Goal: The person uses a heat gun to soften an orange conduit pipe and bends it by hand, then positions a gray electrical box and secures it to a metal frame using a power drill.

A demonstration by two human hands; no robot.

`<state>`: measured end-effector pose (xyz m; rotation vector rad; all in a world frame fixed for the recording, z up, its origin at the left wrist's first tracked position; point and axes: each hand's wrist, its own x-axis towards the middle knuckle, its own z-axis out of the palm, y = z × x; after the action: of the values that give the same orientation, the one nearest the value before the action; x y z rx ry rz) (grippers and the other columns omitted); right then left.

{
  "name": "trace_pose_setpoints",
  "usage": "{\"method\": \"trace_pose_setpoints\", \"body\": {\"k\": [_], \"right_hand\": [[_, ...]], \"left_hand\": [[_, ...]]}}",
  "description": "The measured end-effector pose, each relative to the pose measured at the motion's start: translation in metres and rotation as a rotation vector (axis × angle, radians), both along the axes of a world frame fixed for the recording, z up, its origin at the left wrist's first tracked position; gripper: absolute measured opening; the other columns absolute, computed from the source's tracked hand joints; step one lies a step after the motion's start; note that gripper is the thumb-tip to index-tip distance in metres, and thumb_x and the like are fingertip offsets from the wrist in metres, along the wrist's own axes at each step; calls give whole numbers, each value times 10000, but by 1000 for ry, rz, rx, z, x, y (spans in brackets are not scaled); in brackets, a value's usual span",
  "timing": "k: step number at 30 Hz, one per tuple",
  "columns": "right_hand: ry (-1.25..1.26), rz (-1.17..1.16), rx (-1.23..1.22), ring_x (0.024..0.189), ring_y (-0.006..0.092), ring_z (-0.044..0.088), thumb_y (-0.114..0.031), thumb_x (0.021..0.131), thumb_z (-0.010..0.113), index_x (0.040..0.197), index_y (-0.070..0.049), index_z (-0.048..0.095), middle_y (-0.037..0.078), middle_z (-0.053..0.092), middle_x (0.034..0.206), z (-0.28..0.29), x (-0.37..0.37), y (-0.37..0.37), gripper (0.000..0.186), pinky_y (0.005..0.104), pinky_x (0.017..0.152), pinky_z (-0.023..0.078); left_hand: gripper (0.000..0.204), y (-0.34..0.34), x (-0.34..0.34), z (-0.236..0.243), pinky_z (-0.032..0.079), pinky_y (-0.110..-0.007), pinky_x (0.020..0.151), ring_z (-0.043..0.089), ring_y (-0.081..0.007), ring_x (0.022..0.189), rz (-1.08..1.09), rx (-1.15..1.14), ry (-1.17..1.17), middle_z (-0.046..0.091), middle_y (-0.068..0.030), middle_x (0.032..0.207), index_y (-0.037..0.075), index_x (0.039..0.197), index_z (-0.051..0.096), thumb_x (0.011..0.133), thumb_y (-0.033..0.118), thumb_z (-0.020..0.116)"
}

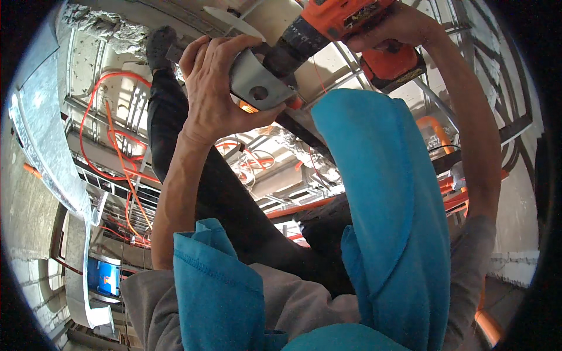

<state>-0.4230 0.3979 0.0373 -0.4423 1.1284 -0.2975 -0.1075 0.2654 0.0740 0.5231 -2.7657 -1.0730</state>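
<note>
My right hand (pixel 401 29) is wrapped around the handle of an orange-red cordless drill (pixel 345 20), which has a red and black battery (pixel 395 65) at its base. The drill's black chuck (pixel 301 40) points down and left at a grey rounded housing (pixel 253 82) with a round hole in its side. My left hand (pixel 213 88) grips that housing, fingers over the top and thumb beneath. The front of the chuck meets the housing, and whatever bit is fitted there is hidden. A teal cloth (pixel 386 193) hangs in front of my chest.
My leg in black trousers (pixel 234 205) stretches out to a dark shoe (pixel 161 50). Orange-red flexible conduit (pixel 88 117) loops at the left, beside a shiny metal duct (pixel 50 134). Metal framing (pixel 509 76) rises at the right. A blue object (pixel 105 278) lies lower left.
</note>
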Motion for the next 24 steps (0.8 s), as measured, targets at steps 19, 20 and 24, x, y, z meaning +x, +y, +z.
{"method": "trace_pose_setpoints", "body": {"k": [19,20,24], "right_hand": [[258,36,-70,576,28,514,-251,799,896,968,-141,756,-81,591,650,-3,5,29,245,239,508,409],[258,37,-74,576,28,514,-251,799,896,968,-141,756,-81,591,650,-3,6,33,245,239,508,409],[315,-97,-133,550,27,509,-267,773,916,927,-159,750,-80,599,645,-4,12,44,251,238,484,399]], "left_hand": [[893,-1,4,-2,281,-463,1135,618,-228,1087,-14,23,-1,645,-24,1129,173,1274,591,480,421,917],[885,-1,4,-2,280,-466,1137,618,-231,1093,-4,26,4,647,-28,1136,172,1271,591,484,419,914],[898,-1,3,-4,279,-467,1137,618,-234,1098,-5,37,21,647,-34,1133,170,1275,589,478,427,915]]}}
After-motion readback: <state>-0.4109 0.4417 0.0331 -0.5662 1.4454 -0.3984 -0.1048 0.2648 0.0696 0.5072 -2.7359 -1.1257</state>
